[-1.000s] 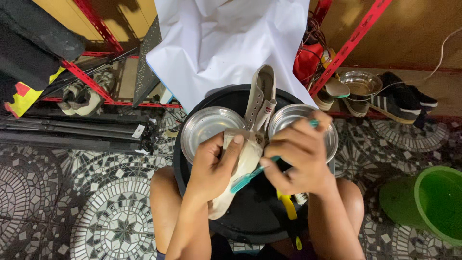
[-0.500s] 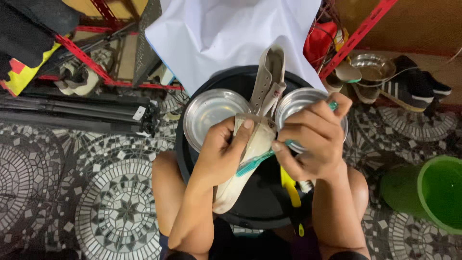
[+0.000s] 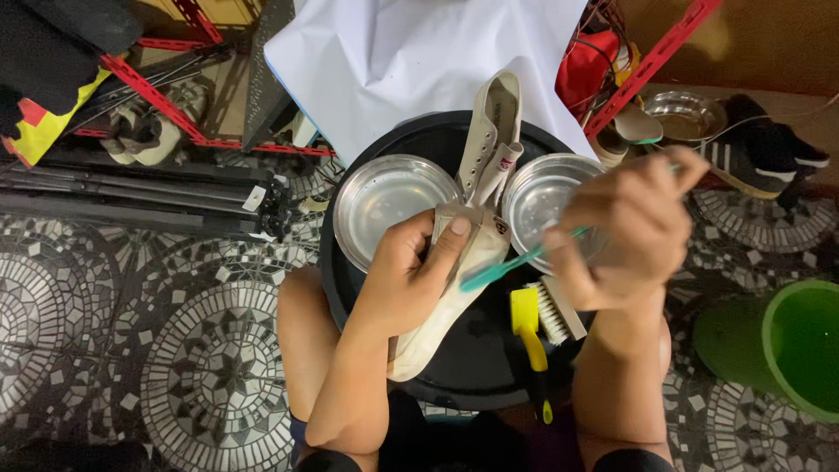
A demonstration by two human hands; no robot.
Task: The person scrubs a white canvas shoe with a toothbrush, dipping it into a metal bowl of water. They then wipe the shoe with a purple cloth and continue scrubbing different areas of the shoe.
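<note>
My left hand (image 3: pixel 411 271) grips a cream canvas shoe (image 3: pixel 472 218) by its side, thumb across the upper; the shoe lies lengthwise over a round black tray (image 3: pixel 454 367). My right hand (image 3: pixel 625 232) holds a teal toothbrush (image 3: pixel 511 262) whose head end touches the shoe's side near my left thumb. Two shallow steel bowls sit on the tray, one left of the shoe (image 3: pixel 384 205) and one right (image 3: pixel 546 201), partly behind my right hand. A yellow-handled scrub brush (image 3: pixel 533 328) and a wooden bristle brush (image 3: pixel 559 310) lie on the tray under my right wrist.
A white sheet (image 3: pixel 419 61) hangs behind the tray. Red metal shelf struts (image 3: pixel 651 61), black shoes (image 3: pixel 769 153), a steel bowl (image 3: pixel 686 114) and sandals are at the back right. A green bucket (image 3: pixel 804 345) stands right. Black tripod legs (image 3: pixel 131 205) lie left on the mosaic floor.
My right hand has lifted slightly to the right, uncovering more of the right bowl and both brushes on the tray. The toothbrush stays against the shoe. The left hand keeps its grip.
</note>
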